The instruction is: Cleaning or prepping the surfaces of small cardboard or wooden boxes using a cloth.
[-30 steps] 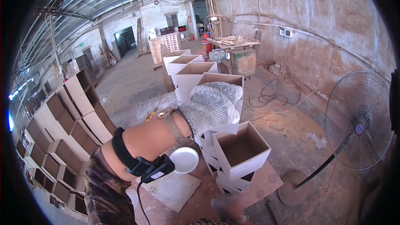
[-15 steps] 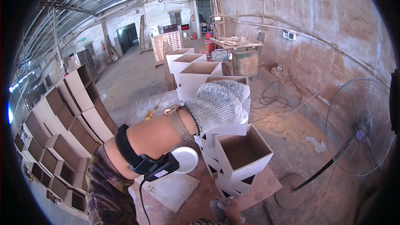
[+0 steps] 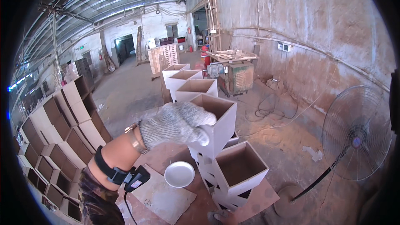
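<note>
My left hand [image 3: 179, 123], in a grey knitted glove, grips the near wall of a whitish open-topped box [image 3: 225, 118]. Its fingers go over the rim and the thumb presses the outer face. The box sits turned and slightly tilted at the top of a row of stacked boxes; whether its base rests on the stack is hidden. Nearer me, another open box [image 3: 241, 164] with a brown inside stands on the stack. Low at the bottom edge, my right hand [image 3: 221, 216] is partly cut off, closed around something grey that I cannot make out.
A white round dish [image 3: 179, 174] and a pale board [image 3: 164, 198] lie left of the stack. More open boxes [image 3: 196, 85] line up beyond. Shelf-like stacked boxes [image 3: 71, 131] fill the left. A standing fan [image 3: 356, 141] is at right, a cable [image 3: 271, 110] on the floor.
My left hand has drawn back left and downward, and its fingers now show on the box rim. The gripped box has turned and come nearer. My right hand has sunk toward the bottom edge.
</note>
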The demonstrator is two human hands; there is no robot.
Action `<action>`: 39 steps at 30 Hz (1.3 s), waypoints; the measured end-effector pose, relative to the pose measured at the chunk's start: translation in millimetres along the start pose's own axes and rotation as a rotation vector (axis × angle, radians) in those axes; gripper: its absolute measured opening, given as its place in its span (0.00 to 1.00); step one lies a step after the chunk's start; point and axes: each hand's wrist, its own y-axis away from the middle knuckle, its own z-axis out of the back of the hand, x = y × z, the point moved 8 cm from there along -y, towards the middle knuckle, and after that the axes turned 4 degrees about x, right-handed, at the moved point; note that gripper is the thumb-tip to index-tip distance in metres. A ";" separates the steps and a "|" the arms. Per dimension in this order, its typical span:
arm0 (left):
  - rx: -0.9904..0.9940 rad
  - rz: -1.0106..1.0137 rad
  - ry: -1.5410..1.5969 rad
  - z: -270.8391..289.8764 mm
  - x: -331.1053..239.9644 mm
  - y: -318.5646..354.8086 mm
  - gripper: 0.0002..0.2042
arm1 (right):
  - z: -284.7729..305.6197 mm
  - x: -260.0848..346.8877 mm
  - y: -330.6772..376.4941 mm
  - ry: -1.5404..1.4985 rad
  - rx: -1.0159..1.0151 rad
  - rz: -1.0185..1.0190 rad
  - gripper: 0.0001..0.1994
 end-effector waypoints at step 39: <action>-0.095 -0.139 0.062 -0.6 -2.2 -14.3 0.16 | -15.6 -43.4 -2.2 -0.558 0.057 -0.260 0.16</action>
